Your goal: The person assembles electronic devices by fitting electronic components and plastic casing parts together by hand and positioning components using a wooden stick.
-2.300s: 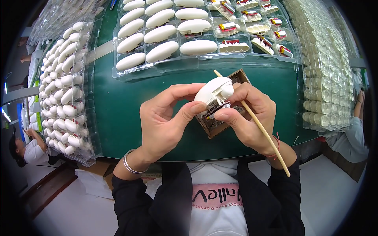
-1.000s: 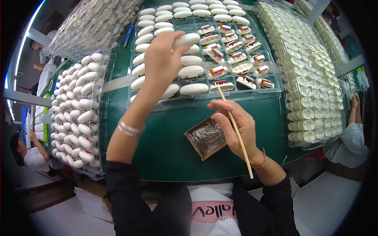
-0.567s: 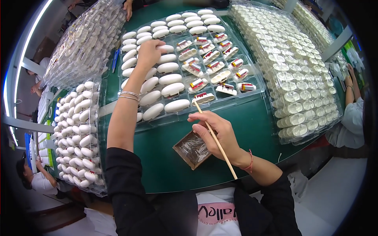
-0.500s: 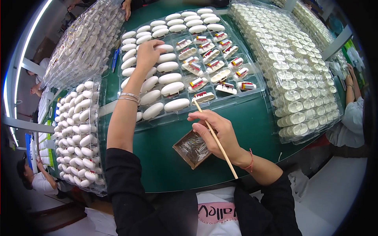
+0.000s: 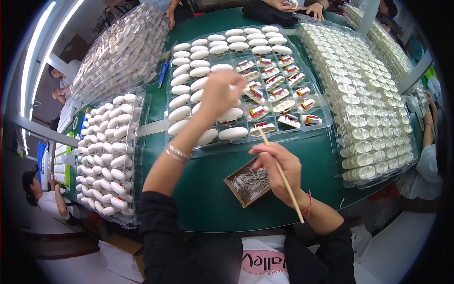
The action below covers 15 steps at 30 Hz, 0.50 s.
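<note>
My left hand [image 5: 221,94] is over the clear plastic tray [image 5: 198,152], smeared by motion. Its fingertips are beside the white oval shells, and whether they hold anything is not visible. My right hand [image 5: 283,169] is closed round a thin wooden stick [image 5: 282,176]. The stick's upper end is close to an open white half-shell [image 5: 263,128] with red parts inside, in the tray's near row. Smooth white closed shells [image 5: 232,133] fill the left and far cells. On the right lie open half-shells, several with a red and gold cylinder [image 5: 257,111].
A small brown box [image 5: 242,196] of thin metal pins stands below my right hand. Stacked trays [image 5: 111,151] of white shells rise at left, with further stacks [image 5: 362,118] at right and far left. A blue pen-like tool [image 5: 163,73] lies left of the tray. Other people's hands [image 5: 314,10] show across the table.
My left hand has moved right and nearer over the tray, away from a far white shell. My right hand keeps the stick at the same half-shell. The whole view has shifted.
</note>
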Each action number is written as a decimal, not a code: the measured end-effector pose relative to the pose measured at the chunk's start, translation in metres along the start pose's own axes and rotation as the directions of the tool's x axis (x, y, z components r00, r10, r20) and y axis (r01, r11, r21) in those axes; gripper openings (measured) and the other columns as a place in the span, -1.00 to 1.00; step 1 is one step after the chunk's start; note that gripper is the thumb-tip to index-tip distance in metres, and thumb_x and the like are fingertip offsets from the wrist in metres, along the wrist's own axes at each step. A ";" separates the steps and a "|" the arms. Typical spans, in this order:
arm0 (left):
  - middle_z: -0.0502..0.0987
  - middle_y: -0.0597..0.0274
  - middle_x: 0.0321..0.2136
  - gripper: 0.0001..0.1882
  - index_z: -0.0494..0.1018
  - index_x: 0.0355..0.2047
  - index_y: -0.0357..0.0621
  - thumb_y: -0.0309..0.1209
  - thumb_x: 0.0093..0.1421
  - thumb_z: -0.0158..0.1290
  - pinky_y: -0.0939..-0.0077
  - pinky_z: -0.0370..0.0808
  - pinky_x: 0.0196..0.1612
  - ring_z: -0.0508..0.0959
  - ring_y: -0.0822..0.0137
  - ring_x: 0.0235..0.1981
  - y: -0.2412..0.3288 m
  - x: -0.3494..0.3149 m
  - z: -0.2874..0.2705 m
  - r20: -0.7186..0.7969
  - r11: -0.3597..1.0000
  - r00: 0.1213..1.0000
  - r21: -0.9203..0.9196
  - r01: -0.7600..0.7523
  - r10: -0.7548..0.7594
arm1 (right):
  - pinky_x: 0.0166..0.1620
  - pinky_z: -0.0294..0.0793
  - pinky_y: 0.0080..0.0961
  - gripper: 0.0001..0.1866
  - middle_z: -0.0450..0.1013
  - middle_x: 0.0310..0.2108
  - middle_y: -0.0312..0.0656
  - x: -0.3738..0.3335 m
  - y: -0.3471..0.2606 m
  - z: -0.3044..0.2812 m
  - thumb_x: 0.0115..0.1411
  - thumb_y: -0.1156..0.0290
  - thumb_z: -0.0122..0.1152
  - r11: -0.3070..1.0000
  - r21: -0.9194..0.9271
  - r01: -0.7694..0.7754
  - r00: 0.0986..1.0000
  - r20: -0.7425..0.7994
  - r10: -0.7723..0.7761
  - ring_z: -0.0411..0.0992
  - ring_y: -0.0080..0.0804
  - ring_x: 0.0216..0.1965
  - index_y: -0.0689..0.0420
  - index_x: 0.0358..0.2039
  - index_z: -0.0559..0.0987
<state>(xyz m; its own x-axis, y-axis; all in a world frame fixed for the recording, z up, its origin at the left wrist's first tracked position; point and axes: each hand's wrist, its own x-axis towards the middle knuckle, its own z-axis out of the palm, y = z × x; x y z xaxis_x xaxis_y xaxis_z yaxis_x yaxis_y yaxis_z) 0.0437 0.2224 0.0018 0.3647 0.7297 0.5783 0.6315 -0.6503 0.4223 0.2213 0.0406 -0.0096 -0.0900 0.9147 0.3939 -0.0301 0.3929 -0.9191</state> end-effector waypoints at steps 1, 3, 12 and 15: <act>0.62 0.11 -0.46 -0.86 0.61 -0.40 -0.22 -0.39 0.10 0.22 0.26 0.46 -0.24 0.57 0.09 -0.35 0.024 -0.013 -0.002 0.109 0.991 0.994 -0.129 0.028 -0.014 | -0.37 0.47 -0.62 -0.86 0.53 -0.31 -0.07 -0.001 -0.003 -0.001 0.30 0.55 0.13 0.997 0.073 0.039 0.997 -0.073 -0.034 0.48 -0.50 -0.48 0.31 -0.17 0.57; 0.60 0.11 -0.43 -0.85 0.61 -0.40 -0.21 -0.37 0.10 0.21 0.26 0.46 -0.25 0.56 0.10 -0.34 0.061 -0.036 -0.007 0.229 0.989 0.972 -0.147 -0.025 0.059 | -0.37 0.46 -0.63 -0.84 0.52 -0.30 -0.05 0.000 -0.010 -0.006 0.34 0.55 0.06 0.990 0.034 0.137 0.988 -0.076 -0.134 0.47 -0.51 -0.49 0.34 -0.17 0.56; 0.56 0.09 -0.36 -0.84 0.60 -0.41 -0.19 -0.36 0.07 0.16 0.18 0.50 -0.17 0.54 0.05 -0.21 0.072 -0.047 0.014 0.452 0.989 0.889 0.144 0.010 -0.075 | -0.37 0.38 -0.70 -0.81 0.51 -0.29 -0.10 0.002 -0.009 -0.005 0.40 0.51 -0.02 0.994 0.103 0.035 0.998 -0.057 -0.029 0.43 -0.58 -0.47 0.34 -0.15 0.53; 0.56 0.08 -0.38 -0.85 0.60 -0.40 -0.20 -0.40 0.04 0.16 0.20 0.51 -0.16 0.52 0.02 -0.20 0.072 -0.044 0.015 0.471 0.983 0.878 0.184 -0.002 -0.086 | -0.37 0.36 -0.72 -0.79 0.51 -0.30 -0.13 0.001 -0.013 -0.007 0.41 0.48 -0.04 0.996 0.083 0.006 0.999 -0.045 -0.002 0.42 -0.61 -0.47 0.33 -0.15 0.53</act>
<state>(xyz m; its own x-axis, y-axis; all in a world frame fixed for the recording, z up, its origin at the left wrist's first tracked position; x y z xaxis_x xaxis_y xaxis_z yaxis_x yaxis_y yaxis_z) 0.0833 0.1470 -0.0040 0.5880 0.7962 0.1426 0.7457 -0.6019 0.2859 0.2284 0.0371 0.0026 -0.0448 0.9171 0.3961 -0.1136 0.3893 -0.9141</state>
